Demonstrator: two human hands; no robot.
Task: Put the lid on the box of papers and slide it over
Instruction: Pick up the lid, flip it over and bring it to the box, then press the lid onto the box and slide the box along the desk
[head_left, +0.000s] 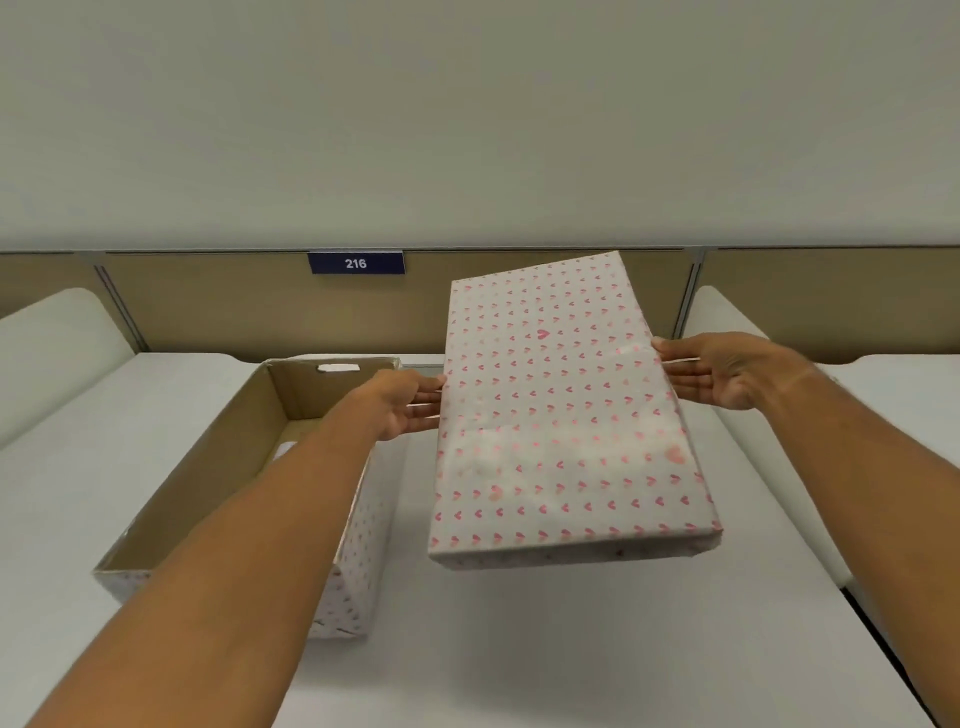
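Observation:
A white lid (561, 415) printed with small pink hearts hangs in the air above the table, tilted, its top facing me. My left hand (402, 405) presses flat against its left edge and my right hand (727, 371) against its right edge. To the lid's left stands the open cardboard box (208, 467), brown inside and heart-patterned outside, with a handle slot in its far wall. My left forearm crosses over the box and hides much of its inside; a bit of white paper (284, 449) shows at the bottom.
The box rests on a white table (571, 649). A beige partition (234, 306) with a blue sign reading 216 (356, 263) runs along the table's far edge. White rounded dividers stand at the far left (47, 353) and right (737, 332).

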